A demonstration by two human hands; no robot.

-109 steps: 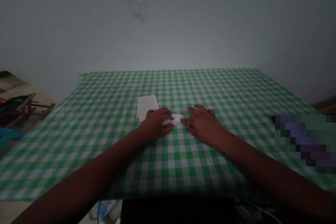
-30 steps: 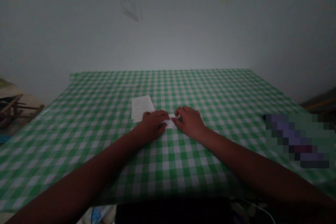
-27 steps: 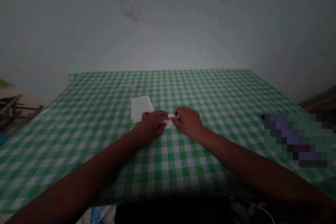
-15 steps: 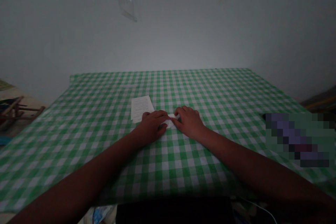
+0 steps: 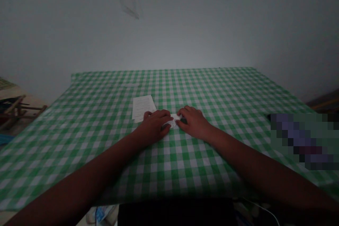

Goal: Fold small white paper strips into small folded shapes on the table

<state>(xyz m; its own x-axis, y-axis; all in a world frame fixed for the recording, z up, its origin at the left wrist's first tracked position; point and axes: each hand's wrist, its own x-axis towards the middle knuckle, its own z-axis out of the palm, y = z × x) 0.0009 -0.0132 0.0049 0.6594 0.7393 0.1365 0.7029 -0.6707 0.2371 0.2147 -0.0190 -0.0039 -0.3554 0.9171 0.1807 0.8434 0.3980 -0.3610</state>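
A small piece of white paper [image 5: 173, 121] with printed lines lies on the checked cloth between my two hands. My left hand [image 5: 153, 126] bends over its left part, thumb and fingers on the paper. From the other side my right hand [image 5: 194, 122] holds its right end with curled fingers and thumb. Much of the paper is hidden under the fingers. Just beyond my left hand are a few printed sheets [image 5: 143, 106], stacked slightly askew; my left fingers are close to their lower corner.
A green and white checked tablecloth [image 5: 169, 166] covers the table, which stands against a pale wall [image 5: 169, 31]. A pixelated patch [image 5: 302, 141] hides an object at the right. Wooden furniture [image 5: 19, 109] is on the left, and a white cable [image 5: 265, 210] hangs below the front edge.
My right thumb and fingers have moved slightly right, away from my left fingertips, so more of the paper shows between the hands. The camera view has shifted a little.
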